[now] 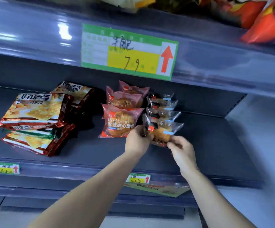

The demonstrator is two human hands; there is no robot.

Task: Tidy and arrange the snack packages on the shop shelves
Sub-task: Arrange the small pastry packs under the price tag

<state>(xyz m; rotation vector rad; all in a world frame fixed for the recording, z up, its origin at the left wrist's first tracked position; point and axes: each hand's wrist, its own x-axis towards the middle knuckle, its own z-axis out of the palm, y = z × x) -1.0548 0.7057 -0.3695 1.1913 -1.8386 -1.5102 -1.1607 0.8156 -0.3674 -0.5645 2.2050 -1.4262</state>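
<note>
On dark grey metal shelf (215, 145): my left hand (136, 139) and right hand (181, 148) pinch the clear plastic bun pack (163, 130).

Bare forearms (100, 186), bare left grip (137, 139), bare right grip (181, 152)

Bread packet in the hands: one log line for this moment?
clear bread packet | left hand: pinches left edge | right hand: pinches bottom corner | spot: front of row

- Single head-worn wide-angle view, looking forward and slightly down into the middle shelf (215, 145), close in.
- Upper shelf edge (34, 38) looms nearest, across the top.
</note>
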